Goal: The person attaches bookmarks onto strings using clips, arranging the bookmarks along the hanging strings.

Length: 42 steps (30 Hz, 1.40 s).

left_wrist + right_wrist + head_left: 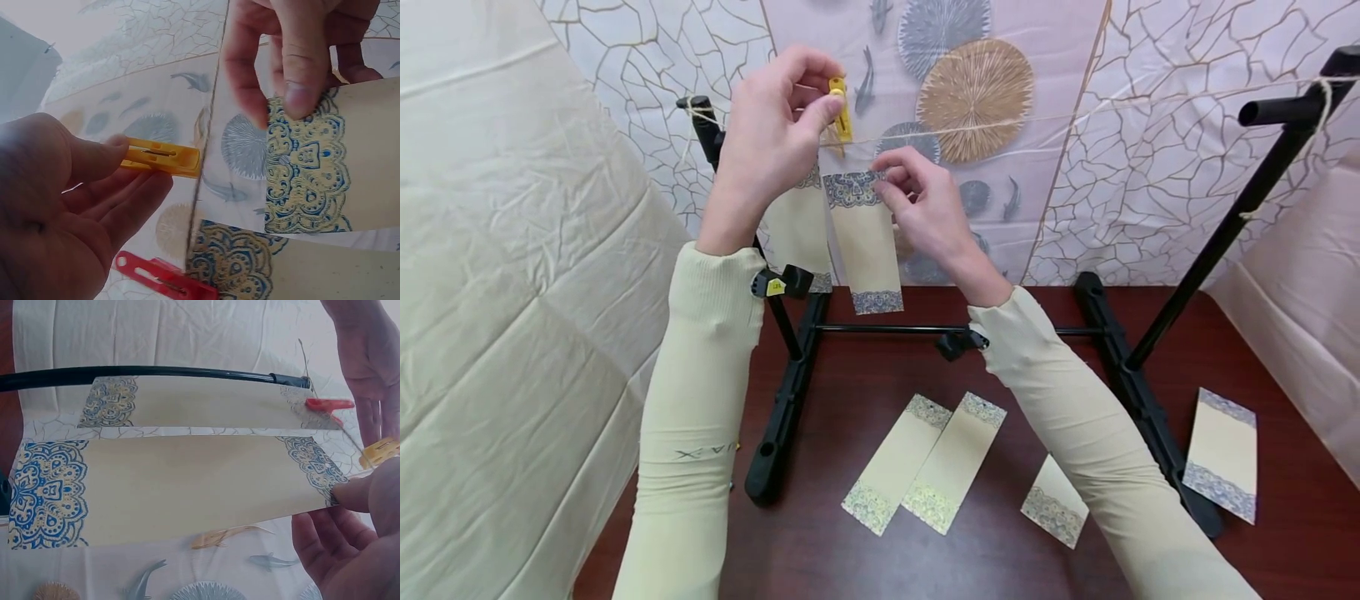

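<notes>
Between thumb and fingers my left hand [778, 133] pinches a yellow clothespin [841, 112] at the string [970, 129]. My right hand [925, 200] pinches the top corner of a cream paper card [865, 242] with blue ornamental bands at both ends. That card hangs just below the string, apart from it in the left wrist view. Beside it, a second such card [800, 229] hangs from the string by a red clothespin [165, 278]. In the right wrist view the yellow clothespin [381, 452] is partly hidden behind the string and right hand.
The string runs between two black stand posts [1232, 217]. On the dark red table [805, 542] lie two overlapping cards [955, 462], another card [1056, 504] partly under the right sleeve, and one [1222, 454] at the right stand foot. Patterned cloth hangs behind.
</notes>
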Available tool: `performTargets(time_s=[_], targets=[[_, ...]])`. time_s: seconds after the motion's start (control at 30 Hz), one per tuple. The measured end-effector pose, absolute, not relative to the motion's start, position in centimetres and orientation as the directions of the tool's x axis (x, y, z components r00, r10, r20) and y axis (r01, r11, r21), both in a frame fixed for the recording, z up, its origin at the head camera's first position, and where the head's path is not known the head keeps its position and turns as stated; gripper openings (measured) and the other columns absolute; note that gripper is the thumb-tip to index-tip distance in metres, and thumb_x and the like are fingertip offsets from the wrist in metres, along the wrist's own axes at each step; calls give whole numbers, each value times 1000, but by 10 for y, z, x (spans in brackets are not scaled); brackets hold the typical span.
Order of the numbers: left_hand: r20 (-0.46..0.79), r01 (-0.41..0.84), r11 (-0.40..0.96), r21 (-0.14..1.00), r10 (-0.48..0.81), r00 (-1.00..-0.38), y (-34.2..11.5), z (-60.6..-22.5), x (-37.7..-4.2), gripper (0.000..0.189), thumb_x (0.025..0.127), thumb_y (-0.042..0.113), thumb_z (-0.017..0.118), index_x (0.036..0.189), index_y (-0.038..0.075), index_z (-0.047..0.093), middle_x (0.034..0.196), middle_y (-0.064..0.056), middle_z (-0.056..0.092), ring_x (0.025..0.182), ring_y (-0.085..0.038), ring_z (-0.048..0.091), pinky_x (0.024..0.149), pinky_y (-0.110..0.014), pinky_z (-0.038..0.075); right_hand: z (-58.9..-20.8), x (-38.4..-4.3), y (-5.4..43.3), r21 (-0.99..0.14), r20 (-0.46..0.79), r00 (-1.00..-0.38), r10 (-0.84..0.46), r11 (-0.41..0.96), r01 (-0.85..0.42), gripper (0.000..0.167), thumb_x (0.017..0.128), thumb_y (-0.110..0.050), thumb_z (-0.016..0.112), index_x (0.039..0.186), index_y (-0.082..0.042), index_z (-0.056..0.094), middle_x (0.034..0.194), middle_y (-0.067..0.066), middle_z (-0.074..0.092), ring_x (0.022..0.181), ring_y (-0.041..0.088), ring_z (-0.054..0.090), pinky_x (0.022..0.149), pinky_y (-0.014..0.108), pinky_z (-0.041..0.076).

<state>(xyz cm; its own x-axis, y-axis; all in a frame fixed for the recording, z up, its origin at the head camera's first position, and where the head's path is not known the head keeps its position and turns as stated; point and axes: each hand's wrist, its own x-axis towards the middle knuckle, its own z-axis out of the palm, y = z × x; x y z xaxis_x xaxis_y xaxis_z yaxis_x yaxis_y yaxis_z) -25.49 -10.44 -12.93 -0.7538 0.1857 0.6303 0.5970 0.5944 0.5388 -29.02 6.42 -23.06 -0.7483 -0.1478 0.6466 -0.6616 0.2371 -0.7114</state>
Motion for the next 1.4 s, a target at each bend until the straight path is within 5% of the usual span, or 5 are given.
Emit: performTargets(time_s=[0.83,1.4], targets=[[632,593,519,615,126,-765,-113,-129,-257,20,95,2,59,115,0,64,102,-3,64,93,-8,65,88,-20,53,-227,-292,62,-702,639,-750,-171,270,-659,16,93,-3,62,109,-4,67,84,8,65,67,13,56,62,24,47],[610,601,565,565,204,-765,-110,-139,-260,19,96,2,59,114,0,64,105,-10,67,92,-10,63,83,-19,52,-220,-290,60,-692,661,-735,-151,257,-675,16,93,-3,63,108,-4,67,84,10,65,65,12,55,62,23,46]])
